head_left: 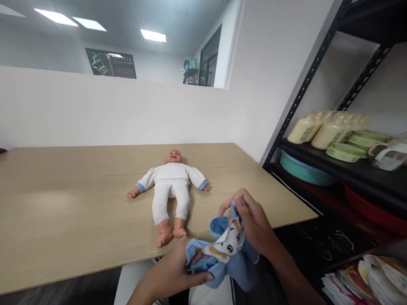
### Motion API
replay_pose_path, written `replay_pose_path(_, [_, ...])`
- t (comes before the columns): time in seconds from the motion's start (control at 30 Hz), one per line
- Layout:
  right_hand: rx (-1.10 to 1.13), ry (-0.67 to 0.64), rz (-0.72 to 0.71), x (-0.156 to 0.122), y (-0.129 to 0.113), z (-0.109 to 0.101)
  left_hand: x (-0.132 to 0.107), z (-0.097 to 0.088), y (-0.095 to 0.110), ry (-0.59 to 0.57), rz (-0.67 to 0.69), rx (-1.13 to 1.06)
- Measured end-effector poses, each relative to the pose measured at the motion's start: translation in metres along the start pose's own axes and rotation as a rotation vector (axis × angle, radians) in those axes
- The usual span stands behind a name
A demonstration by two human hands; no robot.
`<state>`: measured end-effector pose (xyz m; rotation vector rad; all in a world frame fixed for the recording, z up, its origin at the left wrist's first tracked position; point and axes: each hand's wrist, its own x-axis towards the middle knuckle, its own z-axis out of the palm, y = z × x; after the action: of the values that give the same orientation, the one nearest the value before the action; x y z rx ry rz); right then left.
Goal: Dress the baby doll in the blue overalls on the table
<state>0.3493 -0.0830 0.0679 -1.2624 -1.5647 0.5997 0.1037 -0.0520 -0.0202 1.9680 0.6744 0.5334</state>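
A small light-blue baby garment (219, 269) with a white cartoon animal face on it is held bunched in front of me, just off the table's near edge. My left hand (173, 269) grips its left side, thumb outside and fingertips showing inside an opening. My right hand (252, 220) pinches the upper right part between thumb and fingers. Just beyond my hands a baby doll (171, 190) lies on its back on the wooden table (79, 224). It wears a white top and white pants with blue cuffs; its arms are spread and its feet point toward me.
To the right stands a black metal shelf (321, 148) with several cream bottles (330, 131), green-lidded tubs (345, 151), a teal basin (305, 171) and a red basin (372, 207). Colourful packages (381, 275) lie low at the right. A white wall (127, 110) backs the table.
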Motion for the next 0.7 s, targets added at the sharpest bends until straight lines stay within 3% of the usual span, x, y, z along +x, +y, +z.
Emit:
replay_pose_path(0.13, [-0.010, -0.265, 0.074, 0.005, 0.001, -0.007, -0.005, -0.006, 0.005, 0.030, 0.158, 0.025])
replay_pose_path(0.2, [-0.020, -0.345, 0.085, 0.005, 0.004, -0.008, -0.009, -0.012, 0.006, 0.140, 0.210, -0.030])
replay_pose_path(0.3, [-0.032, -0.278, 0.058, 0.004, 0.004, -0.005, -0.014, -0.017, 0.005, 0.269, 0.196, -0.006])
replay_pose_path(0.47, [0.030, -0.125, 0.027, 0.003, -0.014, 0.007, -0.011, -0.006, 0.014, 0.307, 0.298, 0.260])
replay_pose_path(0.57, [0.034, -0.171, 0.012, 0.003, -0.022, 0.008, -0.006, 0.003, 0.018, 0.300, 0.303, 0.245])
replay_pose_path(0.7, [0.039, -0.283, 0.037, 0.010, -0.007, -0.002, -0.005, 0.003, 0.007, 0.355, 0.148, 0.106])
